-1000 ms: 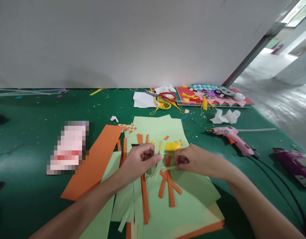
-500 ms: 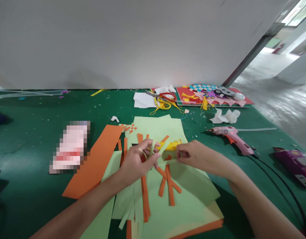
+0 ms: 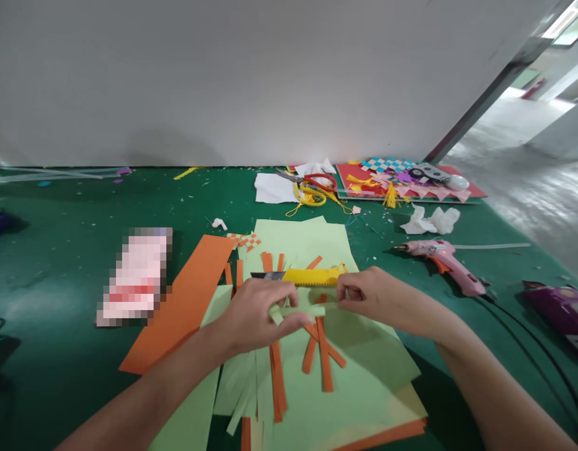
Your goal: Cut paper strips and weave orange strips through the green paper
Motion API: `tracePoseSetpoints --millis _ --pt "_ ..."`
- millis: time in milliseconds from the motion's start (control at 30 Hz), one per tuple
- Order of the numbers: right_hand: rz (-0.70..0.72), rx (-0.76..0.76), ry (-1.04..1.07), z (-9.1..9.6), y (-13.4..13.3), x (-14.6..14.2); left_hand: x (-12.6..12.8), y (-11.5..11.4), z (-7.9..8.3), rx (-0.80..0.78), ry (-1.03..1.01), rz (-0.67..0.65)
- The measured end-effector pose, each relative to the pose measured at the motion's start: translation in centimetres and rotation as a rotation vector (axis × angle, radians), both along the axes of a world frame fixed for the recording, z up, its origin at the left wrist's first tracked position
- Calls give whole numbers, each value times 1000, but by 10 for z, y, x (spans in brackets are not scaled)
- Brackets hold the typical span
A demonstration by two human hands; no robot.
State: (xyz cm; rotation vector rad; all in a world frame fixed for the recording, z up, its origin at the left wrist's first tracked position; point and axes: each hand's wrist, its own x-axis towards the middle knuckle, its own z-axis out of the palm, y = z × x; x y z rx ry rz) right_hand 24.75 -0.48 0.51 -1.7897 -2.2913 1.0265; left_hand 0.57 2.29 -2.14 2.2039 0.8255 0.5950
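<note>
My left hand [image 3: 265,313] is closed around light green paper strips [image 3: 312,311], their ends sticking out between thumb and fingers. My right hand [image 3: 364,293] is at the right with thumb and forefinger pinched. What is between those fingertips, if anything, is too small to make out. Just beyond both hands lies a yellow utility knife [image 3: 312,277], its dark blade pointing left. Below them, several orange paper strips [image 3: 325,357] lie crossed on light green paper sheets [image 3: 355,394]. More loose green strips [image 3: 242,394] spread out under my left forearm.
Orange card [image 3: 180,307] and a pixelated pink item [image 3: 136,275] lie left. A small orange-and-green woven piece [image 3: 246,241] sits behind. Red-handled scissors [image 3: 317,181] are farther back. At right are crumpled tissue [image 3: 430,220], a corded pink glue gun [image 3: 451,266] and a purple object [image 3: 559,310].
My left hand has turned lower, and the strips in it now lie flatter instead of standing up. The utility knife's blade has come into sight. My right hand stays pinched in nearly the same place.
</note>
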Motion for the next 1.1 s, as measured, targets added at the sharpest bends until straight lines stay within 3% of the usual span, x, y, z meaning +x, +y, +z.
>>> tracePoseSetpoints --millis 67,233,367,433,500,633,800,933,1100 --pt "-12 -5 12 1 0 1 -3 0 0 166 9 -61" --pt "-146 -10 135 5 3 6 -2 -3 5 294 -128 -58" --pt "-236 21 239 6 5 7 1 -5 0 636 48 -70" --pt "-251 15 282 5 6 7 2 -3 -4 709 155 -96" --pt "-268 17 329 4 6 7 2 0 -6 703 169 -80" --pt "-338 21 445 6 6 6 0 4 -7 651 -11 9" --pt "-369 -94 577 11 3 -3 2 2 -6 750 -184 104" --pt "-282 -176 606 7 -1 -17 5 -1 -5 837 -117 53" --pt "-226 -246 672 4 -4 -26 6 -2 -5 793 22 -27"
